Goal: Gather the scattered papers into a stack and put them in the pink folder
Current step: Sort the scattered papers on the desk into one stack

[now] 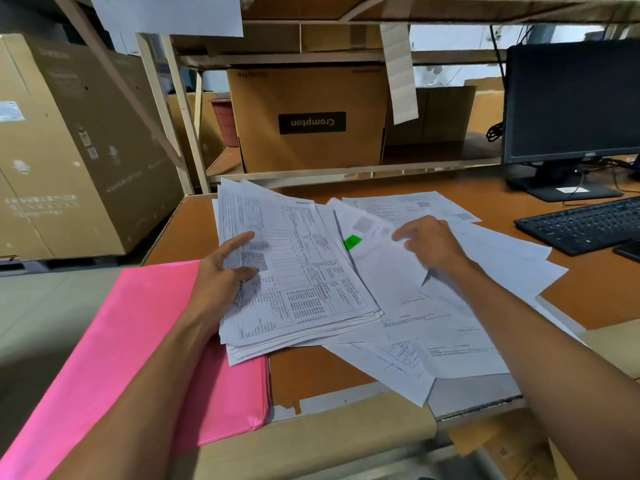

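A rough stack of printed papers (304, 268) lies on the orange desk, its lower left corner overlapping the pink folder (114, 341). My left hand (221, 275) grips the stack's left edge, thumb on top. To the right, several loose sheets (446, 327) are spread out, some hanging over the desk's front edge. My right hand (429, 242) pinches one loose white sheet (384, 268) and lifts its edge; a green sticker (352, 242) shows beside it. The pink folder lies closed at the desk's left front corner.
A black keyboard (585, 225) and a monitor (571, 102) stand at the right. Behind the desk (311, 372) is a metal shelf with a Crompton cardboard box (308, 119). Large cardboard boxes (69, 150) stand at the left, and a carton sits at the lower right.
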{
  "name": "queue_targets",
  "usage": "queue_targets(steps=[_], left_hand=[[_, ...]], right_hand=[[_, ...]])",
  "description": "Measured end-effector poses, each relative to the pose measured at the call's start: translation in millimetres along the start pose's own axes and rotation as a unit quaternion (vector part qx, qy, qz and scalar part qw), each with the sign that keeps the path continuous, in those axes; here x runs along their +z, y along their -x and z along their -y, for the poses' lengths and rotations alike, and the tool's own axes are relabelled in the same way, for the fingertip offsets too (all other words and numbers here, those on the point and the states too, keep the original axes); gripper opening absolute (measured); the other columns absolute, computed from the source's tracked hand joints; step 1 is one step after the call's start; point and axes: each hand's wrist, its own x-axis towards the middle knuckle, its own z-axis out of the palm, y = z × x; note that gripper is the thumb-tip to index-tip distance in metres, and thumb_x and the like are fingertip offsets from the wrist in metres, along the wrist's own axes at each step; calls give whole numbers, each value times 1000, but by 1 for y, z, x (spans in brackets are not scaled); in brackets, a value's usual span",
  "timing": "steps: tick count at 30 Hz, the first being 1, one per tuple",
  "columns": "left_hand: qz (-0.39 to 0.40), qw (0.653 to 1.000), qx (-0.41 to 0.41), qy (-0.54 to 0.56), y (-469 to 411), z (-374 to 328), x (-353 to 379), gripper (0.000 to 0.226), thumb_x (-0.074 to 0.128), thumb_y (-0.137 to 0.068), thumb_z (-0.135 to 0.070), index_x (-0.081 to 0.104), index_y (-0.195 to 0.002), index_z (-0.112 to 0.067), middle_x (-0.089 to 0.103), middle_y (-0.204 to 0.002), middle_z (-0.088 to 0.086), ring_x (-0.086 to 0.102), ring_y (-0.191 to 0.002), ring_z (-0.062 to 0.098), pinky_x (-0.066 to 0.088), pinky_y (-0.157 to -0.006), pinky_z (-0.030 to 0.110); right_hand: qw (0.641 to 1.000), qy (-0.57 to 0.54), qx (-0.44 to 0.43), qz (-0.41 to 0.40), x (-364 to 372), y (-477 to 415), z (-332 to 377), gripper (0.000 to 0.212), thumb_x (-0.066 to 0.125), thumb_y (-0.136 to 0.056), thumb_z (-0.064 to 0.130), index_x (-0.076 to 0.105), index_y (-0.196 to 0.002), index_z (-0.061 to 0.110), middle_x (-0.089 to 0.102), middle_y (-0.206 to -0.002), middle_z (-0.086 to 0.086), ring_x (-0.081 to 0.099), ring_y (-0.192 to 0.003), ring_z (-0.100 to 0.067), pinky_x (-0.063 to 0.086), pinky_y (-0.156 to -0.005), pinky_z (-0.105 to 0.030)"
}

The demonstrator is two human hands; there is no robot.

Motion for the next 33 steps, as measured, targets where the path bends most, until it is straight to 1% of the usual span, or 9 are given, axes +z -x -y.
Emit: queue_targets(steps=[3, 7, 9, 13, 17, 19, 24, 29, 33], left_hand=[[3, 1000, 2, -9, 1, -1, 0, 62, 66, -92, 9, 72, -124, -43, 60, -145, 0, 69, -119, 28, 59, -97, 54], [3, 1000, -2, -11, 2, -2, 2, 61, 64, -93, 10, 69, -130, -38, 64, -138, 0, 74, -108, 28, 60, -93, 54], [3, 1000, -4, -21, 2, -2, 2, 61, 65, -93, 10, 70, -129, -39, 64, -138, 0, 74, -108, 29, 59, -94, 55], [8, 1000, -6, -28, 1, 0, 1, 61, 67, -91, 9, 73, -122, -45, 60, -145, 2, 68, -120, 32, 56, -100, 57], [16, 999, -8, -38, 0, 1, 0, 64, 68, -91, 7, 73, -120, -50, 57, -150, 1, 62, -129, 33, 54, -104, 57], [16, 999, -7, -39, 1, 0, 0, 63, 67, -92, 7, 72, -123, -48, 58, -149, 2, 65, -125, 31, 55, -102, 57], [5, 999, -17, -36, 2, -1, 0, 61, 65, -94, 7, 66, -134, -39, 65, -140, 5, 74, -109, 28, 60, -93, 54], [6, 999, -26, -28, 4, -4, 3, 64, 62, -95, 9, 59, -143, -34, 67, -134, 5, 75, -107, 29, 61, -91, 53], [9, 999, -30, -29, 6, -9, 6, 59, 61, -97, 5, 58, -144, -30, 71, -127, 0, 73, -111, 25, 57, -99, 52]], right_hand=[[999, 1, 39, -2, -20, 3, -17, 36, 60, -92, -5, 79, -104, 23, 59, -142, -4, 56, -125, -26, 50, -93, -32], [985, -60, 71, 148, -55, 2, -25, 19, 75, -85, 5, 83, -86, 23, 74, -114, 6, 63, -115, -17, 50, -99, -34], [967, -92, 74, 224, -68, 1, -26, 16, 78, -84, 7, 83, -91, 20, 76, -109, 7, 63, -117, -14, 50, -105, -36], [918, -124, 41, 375, -70, 8, -18, 36, 73, -86, -1, 76, -116, 20, 64, -134, 8, 57, -125, -17, 54, -98, -38], [983, -57, 11, 172, -52, 8, -10, 13, 81, -85, 29, 82, -94, 20, 76, -106, 6, 68, -103, -18, 51, -86, -31], [998, -2, -45, 50, -53, 11, 1, 11, 80, -86, 23, 81, -97, 27, 70, -112, 10, 63, -97, -10, 49, -80, -29], [937, -302, -158, -71, -81, 29, 48, 41, 64, -94, -3, 71, -124, 23, 64, -114, 22, 66, -96, 4, 57, -73, -15], [844, -509, -156, -66, -95, 17, 64, 41, 65, -92, -1, 66, -128, 19, 67, -128, -1, 71, -95, -10, 57, -79, -23], [943, -310, -119, 17, -32, 20, 50, 48, 73, -85, -5, 64, -131, 8, 65, -120, -5, 69, -85, -2, 55, -73, -15]])
